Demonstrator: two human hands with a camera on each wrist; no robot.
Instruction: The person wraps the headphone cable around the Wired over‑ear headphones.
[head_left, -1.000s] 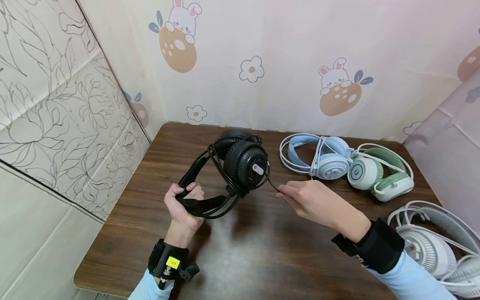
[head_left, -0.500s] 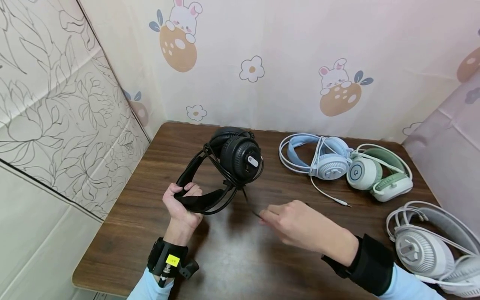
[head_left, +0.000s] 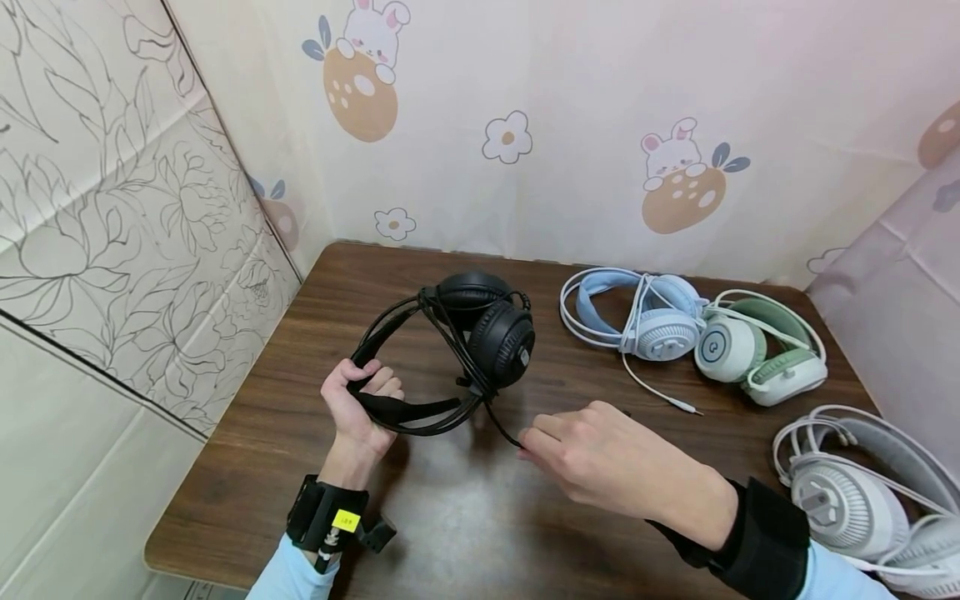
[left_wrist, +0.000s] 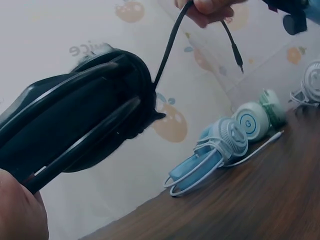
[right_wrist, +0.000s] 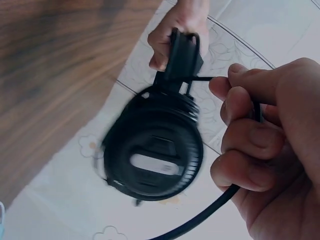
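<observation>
My left hand [head_left: 362, 408] grips the padded headband of black over-ear headphones [head_left: 501, 346], holding them up over the table. Loops of black cable [head_left: 501, 425] are bunched around the ear cups and band. To the right, my right hand [head_left: 607, 458] pinches that cable between thumb and index finger, the other fingers curled over it. Between the cups and this hand a short stretch of cable runs free. Beyond the right hand hangs its thin plug [left_wrist: 237, 56], seen in the left wrist view. An ear cup [right_wrist: 155, 150] with a pale label faces the right wrist camera.
Blue headphones [head_left: 663, 333] lie at the back right, their white cable ending in a plug [head_left: 686, 407] on the brown table [head_left: 285, 467]. Beside them lie green-and-white headphones [head_left: 731, 346]. White-and-grey headphones [head_left: 847, 504] rest near the right edge. Patterned curtains surround the table.
My right hand has moved left and towards me with the cable, which now leaves from beneath the cups. The black headphones have turned in my left hand. The blue headphones' plug is uncovered.
</observation>
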